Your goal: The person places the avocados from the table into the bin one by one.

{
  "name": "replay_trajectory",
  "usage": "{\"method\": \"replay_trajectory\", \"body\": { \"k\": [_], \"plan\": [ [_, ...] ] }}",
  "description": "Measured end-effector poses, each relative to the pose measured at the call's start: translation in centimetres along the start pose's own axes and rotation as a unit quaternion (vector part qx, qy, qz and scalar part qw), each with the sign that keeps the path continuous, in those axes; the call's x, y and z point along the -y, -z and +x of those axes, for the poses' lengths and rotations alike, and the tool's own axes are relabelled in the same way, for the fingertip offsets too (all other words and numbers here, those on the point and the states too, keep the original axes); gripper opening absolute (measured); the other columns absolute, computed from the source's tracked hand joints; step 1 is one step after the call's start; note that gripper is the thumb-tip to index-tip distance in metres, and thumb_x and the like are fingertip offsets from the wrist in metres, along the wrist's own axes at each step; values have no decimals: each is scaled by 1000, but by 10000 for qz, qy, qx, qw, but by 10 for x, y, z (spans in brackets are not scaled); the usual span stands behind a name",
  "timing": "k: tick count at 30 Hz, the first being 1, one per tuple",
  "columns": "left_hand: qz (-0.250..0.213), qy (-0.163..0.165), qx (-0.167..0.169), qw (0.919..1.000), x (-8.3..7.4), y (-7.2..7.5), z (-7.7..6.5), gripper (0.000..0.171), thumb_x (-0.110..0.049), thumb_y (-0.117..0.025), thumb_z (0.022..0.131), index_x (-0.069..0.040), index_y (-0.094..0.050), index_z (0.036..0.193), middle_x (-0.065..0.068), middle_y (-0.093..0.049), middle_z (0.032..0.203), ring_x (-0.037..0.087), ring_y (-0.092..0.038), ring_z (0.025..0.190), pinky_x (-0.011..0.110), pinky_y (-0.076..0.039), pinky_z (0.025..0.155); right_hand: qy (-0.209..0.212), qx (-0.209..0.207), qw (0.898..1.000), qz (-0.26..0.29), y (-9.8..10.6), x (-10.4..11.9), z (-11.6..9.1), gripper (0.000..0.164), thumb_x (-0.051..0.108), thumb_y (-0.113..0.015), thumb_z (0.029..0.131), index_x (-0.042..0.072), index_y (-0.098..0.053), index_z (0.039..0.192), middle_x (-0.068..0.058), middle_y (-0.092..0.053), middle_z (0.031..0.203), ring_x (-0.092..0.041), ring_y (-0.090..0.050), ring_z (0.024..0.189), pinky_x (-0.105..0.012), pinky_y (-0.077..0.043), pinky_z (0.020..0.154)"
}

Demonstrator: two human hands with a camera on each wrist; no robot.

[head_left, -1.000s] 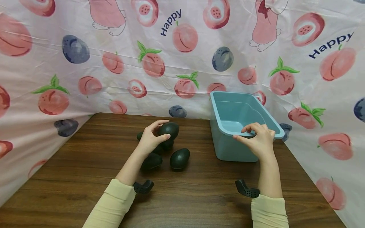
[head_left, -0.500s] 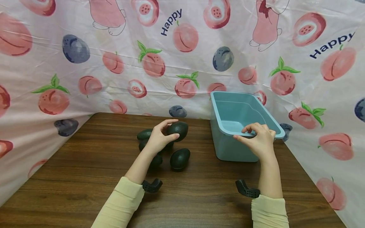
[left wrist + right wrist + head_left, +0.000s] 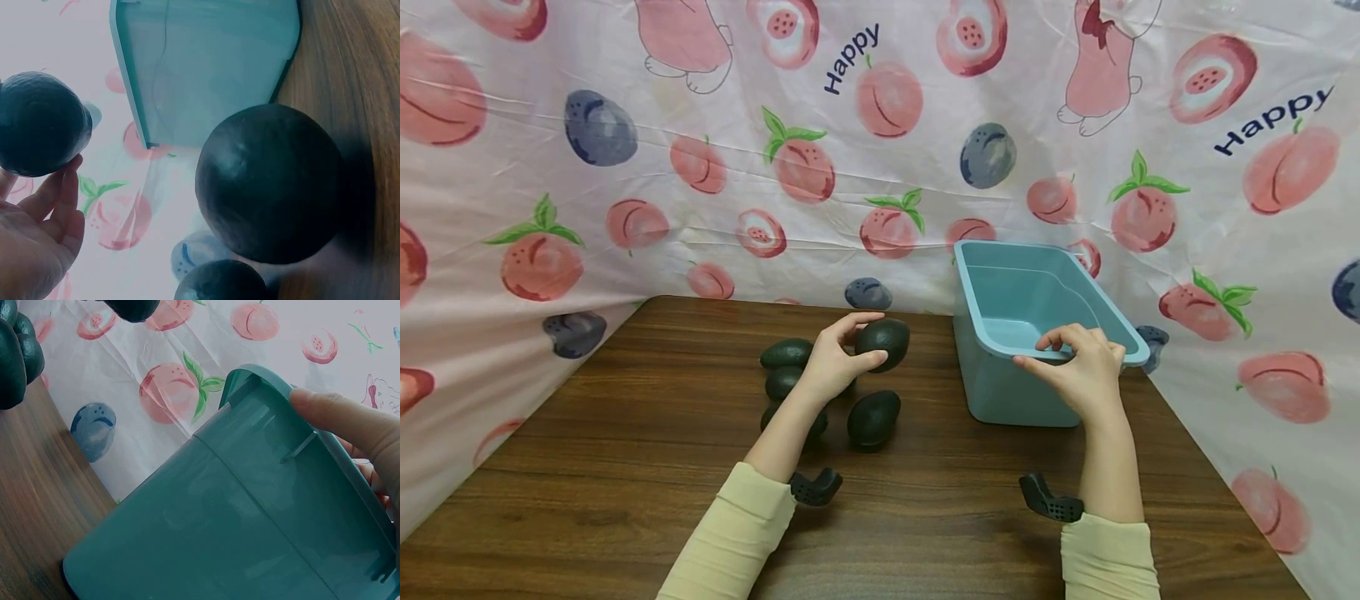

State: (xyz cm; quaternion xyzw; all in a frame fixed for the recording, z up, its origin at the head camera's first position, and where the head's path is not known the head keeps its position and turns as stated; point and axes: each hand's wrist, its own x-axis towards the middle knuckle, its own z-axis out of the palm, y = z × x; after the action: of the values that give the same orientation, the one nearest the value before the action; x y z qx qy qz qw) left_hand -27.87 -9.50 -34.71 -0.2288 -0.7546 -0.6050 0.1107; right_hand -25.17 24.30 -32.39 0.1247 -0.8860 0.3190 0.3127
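A dark green avocado (image 3: 883, 343) is up in the left hand (image 3: 833, 362), with its fingers curled around it. It is above the tabletop (image 3: 925, 517), between the other avocados (image 3: 874, 419) and a blue tub (image 3: 1015, 387). The right hand (image 3: 1084, 371) pinches the tub's near rim. The tub stands at the tabletop's back right corner. The left arm hides some avocados, so I can't count them all.
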Motion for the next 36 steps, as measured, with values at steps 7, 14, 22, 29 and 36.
{"method": "replay_trajectory", "body": {
  "k": [7, 14, 22, 29, 36],
  "plan": [
    [22, 107, 123, 9999, -22, -8, -2, 54, -7, -71, 78, -1, -57, 130, 18, -60, 115, 31, -54, 95, 33, -45, 69, 7, -21, 10000, 4, 1, 1, 0, 32, 29, -88, 68, 12, -64, 79, -3, -57, 78, -19, -38, 82, -51, -15, 82],
    [175, 172, 112, 9996, -46, -14, -7, 50, -8, -69, 79, -3, -59, 128, 19, -60, 116, 30, -53, 101, 34, -47, 69, -4, -32, 10000, 11, 0, 0, -2, 31, 28, -89, 67, 12, -64, 79, -3, -57, 78, -19, -38, 81, -50, -15, 83],
    [109, 189, 169, 9996, -45, -21, -5, 51, -7, -71, 79, -5, -59, 129, 17, -60, 115, 29, -54, 100, 33, -48, 70, -2, -46, 10000, 7, 1, 2, -1, 31, 27, -89, 67, 11, -65, 79, -4, -58, 79, -19, -38, 82, -50, -16, 83],
    [-16, 167, 260, 9995, -44, -28, -2, 50, -7, -71, 79, -4, -60, 128, 17, -59, 115, 33, -54, 103, 31, -51, 65, -35, -49, 10000, -7, 1, 3, 0, 30, 28, -89, 68, 12, -65, 78, -4, -58, 78, -18, -37, 81, -51, -16, 83],
    [131, 124, 268, 9995, -47, -33, 0, 50, -7, -71, 80, -4, -59, 128, 17, -60, 115, 31, -55, 101, 30, -50, 65, -34, -35, 10000, -28, 1, 4, 0, 31, 28, -89, 68, 11, -65, 79, -4, -59, 78, -18, -37, 82, -51, -16, 83]
  ]
}}
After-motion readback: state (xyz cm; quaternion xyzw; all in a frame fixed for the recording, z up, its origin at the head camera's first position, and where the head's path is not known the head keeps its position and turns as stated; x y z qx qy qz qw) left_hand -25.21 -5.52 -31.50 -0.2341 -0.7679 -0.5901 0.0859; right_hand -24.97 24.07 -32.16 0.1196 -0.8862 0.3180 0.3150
